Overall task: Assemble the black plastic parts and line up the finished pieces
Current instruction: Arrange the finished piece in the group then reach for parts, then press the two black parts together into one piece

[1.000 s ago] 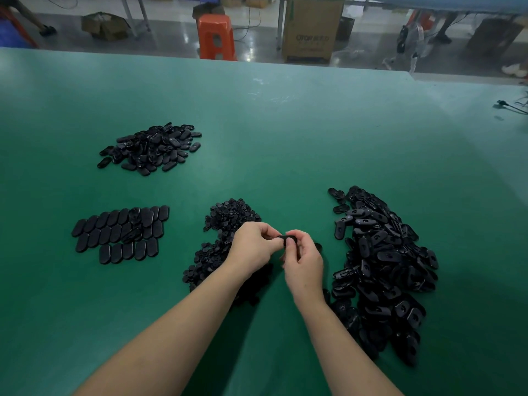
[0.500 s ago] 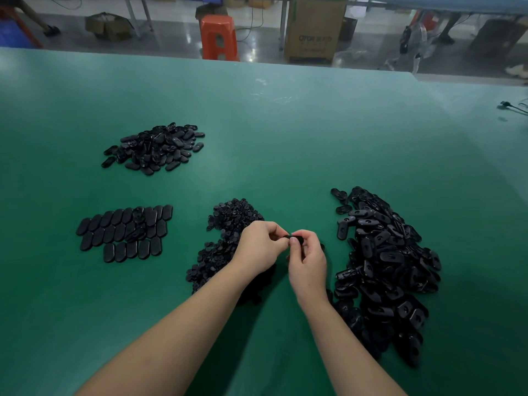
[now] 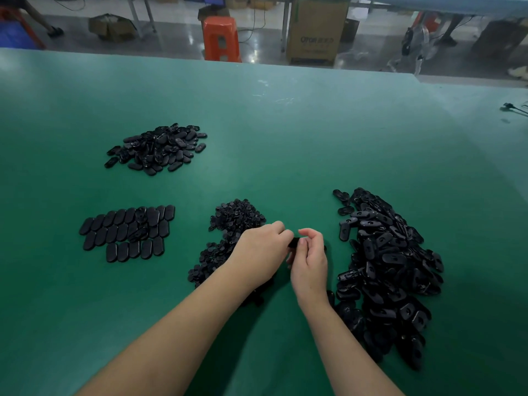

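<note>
Now, three loose heaps on the green table [image 3: 314, 132]: oval shells at 11 o'clock [image 3: 157, 148], small round inserts [image 3: 228, 238] at centre, slotted oval shells at 3 o'clock [image 3: 385, 270]. Lined-up finished pieces [image 3: 128, 232] at 9 o'clock, three rows. Left hand [image 3: 261, 251] and right hand [image 3: 310, 260] both pinch one small black plastic part [image 3: 294, 242]; axis cannot be told. Versus 0.5 s ago: right fingers slightly lifted.
</note>
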Tool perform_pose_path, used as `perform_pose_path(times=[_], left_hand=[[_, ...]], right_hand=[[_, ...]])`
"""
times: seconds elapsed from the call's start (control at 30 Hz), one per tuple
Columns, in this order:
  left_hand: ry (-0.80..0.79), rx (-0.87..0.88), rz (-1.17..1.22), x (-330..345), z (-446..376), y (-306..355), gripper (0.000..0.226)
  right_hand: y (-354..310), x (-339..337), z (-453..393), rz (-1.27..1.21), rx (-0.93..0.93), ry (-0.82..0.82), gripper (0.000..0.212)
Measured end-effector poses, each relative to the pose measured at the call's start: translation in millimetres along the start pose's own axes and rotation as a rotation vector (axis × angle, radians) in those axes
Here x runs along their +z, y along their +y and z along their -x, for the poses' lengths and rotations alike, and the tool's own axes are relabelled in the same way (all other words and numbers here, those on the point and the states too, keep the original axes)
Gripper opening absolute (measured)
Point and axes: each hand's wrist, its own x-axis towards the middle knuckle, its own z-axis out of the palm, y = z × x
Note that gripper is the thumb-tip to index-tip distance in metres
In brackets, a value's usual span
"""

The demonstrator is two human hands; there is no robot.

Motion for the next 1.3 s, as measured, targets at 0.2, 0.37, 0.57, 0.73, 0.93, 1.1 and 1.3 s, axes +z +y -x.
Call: perform_pose_path(times=[0.2,0.37,0.57,0.73,0.93,1.1,1.3], left_hand=[[0.210,-0.184,0.126,-9.2,25.6,-27.8,0.017],[0.298,-0.592,0.109,-29.0,71.3,-106.9,0.027],[0.285,-0.992,-0.007,-47.3,118.8,-194.4,0.029],[0.159,-1.093,-0.014,-43.9,123.1,-214.0,0.030],[0.210,-1.097,0.049,-38.2,116.6,-207.1,0.037],[0.351,-0.774,0.133,-32.8,95.7,-155.8,0.021],[0.058,-0.610,0.269,0.1,78.2,-108.6,0.025]], right_hand=[[-6.6,-1.6,6.0,0.087,-0.045,-0.105,0.011],[-14.2,-11.0,0.0,0.293,-0.095,-0.288,0.016],[-23.1,-55.7,-35.8,1.008,-0.282,-0.364,0.041],[-21.4,-67.6,-52.3,1.142,-0.171,-0.621,0.051],[-22.0,-70.8,-54.5,1.124,-0.122,-0.650,0.033],[-29.5,-75.4,-52.1,1.077,-0.086,-0.648,0.030],[-35.3,-77.9,-47.6,1.132,-0.046,-0.731,0.043]])
